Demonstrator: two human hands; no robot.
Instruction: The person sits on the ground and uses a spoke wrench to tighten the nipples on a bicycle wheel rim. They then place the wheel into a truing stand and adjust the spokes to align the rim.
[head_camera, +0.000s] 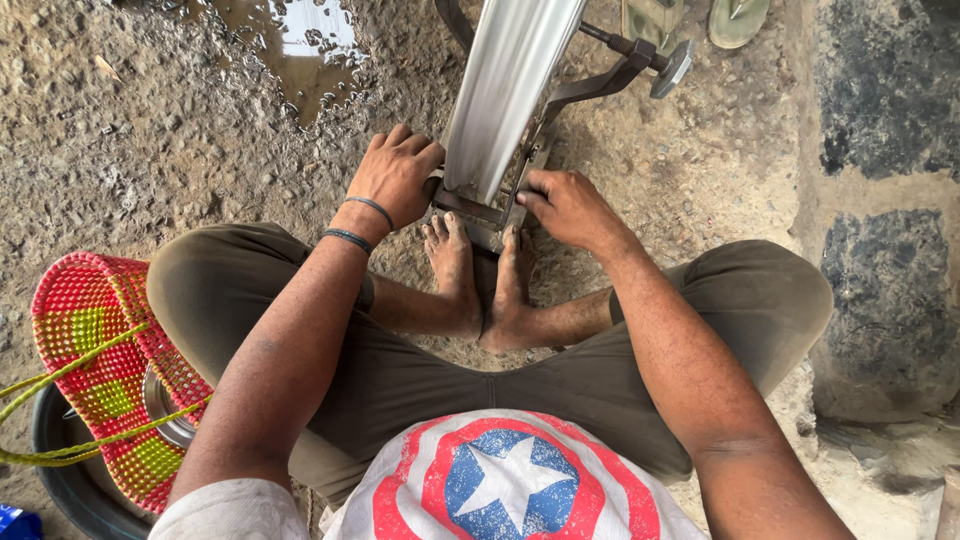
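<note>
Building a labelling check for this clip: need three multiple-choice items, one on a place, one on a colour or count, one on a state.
1. Where is the woven basket?
A. on the person's left, beside the knee
B. between the feet
C. on top of the metal sheet

2. How many bands are on the left wrist?
A. none
B. two
C. five

3. What are the hands doing?
A. hanging free above the lap
B. both holding the basket
C. left hand and right hand pressed on the metal frame either side of the metal sheet

Key: 1 A, the basket lies by the left knee. 2 B, two dark bands show. 3 C, both hands rest on the frame.
</note>
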